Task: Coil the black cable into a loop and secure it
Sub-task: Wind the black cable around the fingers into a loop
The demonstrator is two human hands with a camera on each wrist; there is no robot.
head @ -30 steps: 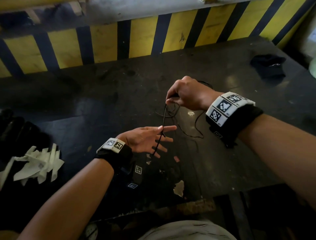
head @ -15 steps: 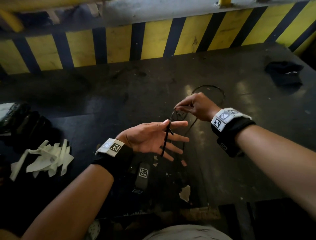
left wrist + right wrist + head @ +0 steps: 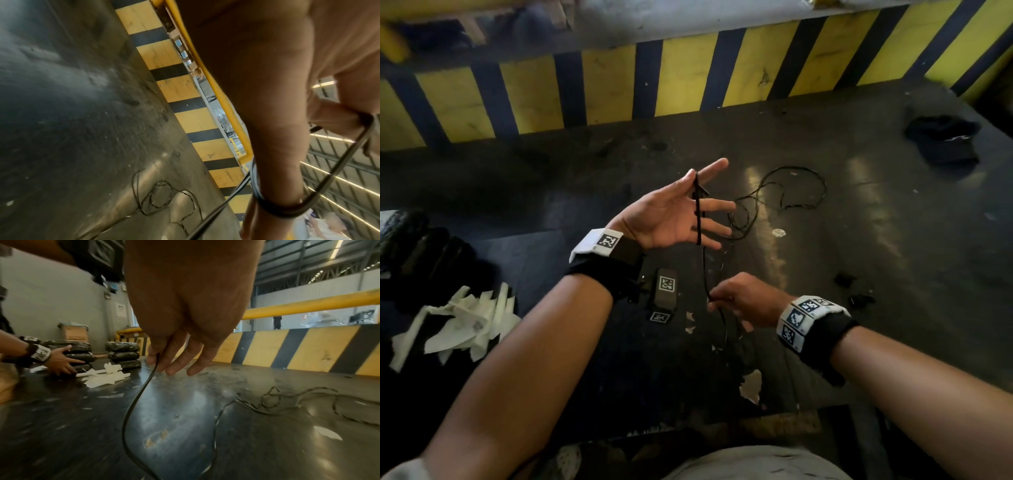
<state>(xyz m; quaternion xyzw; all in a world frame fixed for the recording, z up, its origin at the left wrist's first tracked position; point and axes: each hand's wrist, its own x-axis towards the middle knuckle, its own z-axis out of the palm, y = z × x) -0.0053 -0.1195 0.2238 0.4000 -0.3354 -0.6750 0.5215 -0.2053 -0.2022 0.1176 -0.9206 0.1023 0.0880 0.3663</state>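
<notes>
Two hands over a dark worktop [image 3: 893, 274]. Left hand [image 3: 671, 216] is raised palm-up with fingers spread and straight; the black cable [image 3: 698, 219] runs across those fingers, and the left wrist view shows it wrapped around them in a couple of turns. From there the cable drops toward the near side to the right hand [image 3: 743, 301], which pinches it between thumb and fingertips, other fingers loosely extended. Rest of the cable lies slack in loose curls on the worktop, right of and beyond the left hand. Pile of white paper strips [image 3: 458, 322] at near left. Stacked black wrapped bundles [image 3: 121, 353] at far left, with another person's hand [image 3: 59, 360] resting on them. Dark cloth [image 3: 945, 137] at far right. Yellow-and-black striped barrier [image 3: 688, 75] along the far edge.
</notes>
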